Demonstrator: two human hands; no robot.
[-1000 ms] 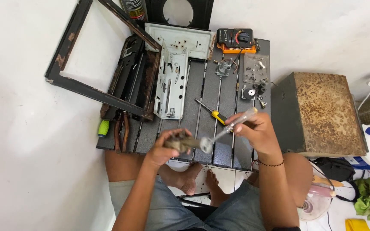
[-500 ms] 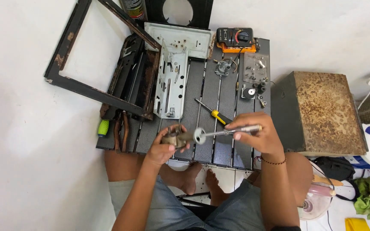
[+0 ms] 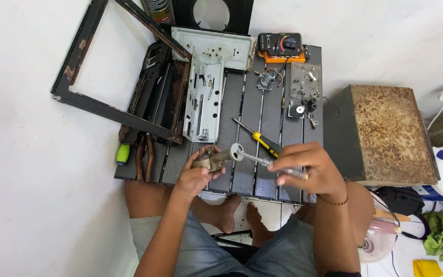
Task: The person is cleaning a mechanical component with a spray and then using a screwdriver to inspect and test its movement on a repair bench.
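Note:
My left hand (image 3: 197, 173) grips a small brass-coloured metal part (image 3: 208, 159) with a round pale disc on its right end, held just above the near edge of the dark slatted table (image 3: 247, 110). My right hand (image 3: 303, 166) is closed around a clear-handled screwdriver (image 3: 262, 160) whose shaft points left, its tip at the disc. A yellow-and-black screwdriver (image 3: 257, 138) lies on the table just beyond my right hand.
A rusty black frame (image 3: 108, 66) and a grey metal bracket (image 3: 203, 100) lie at the table's left. A multimeter (image 3: 282, 46), a clear tray of small parts (image 3: 304, 82) and loose fittings sit at the back right. A rusty box (image 3: 383, 131) stands to the right.
My right hand has dropped and swung the clear-handled screwdriver from a raised slant to nearly level, bringing its tip to the disc on the part. My left hand has barely moved.

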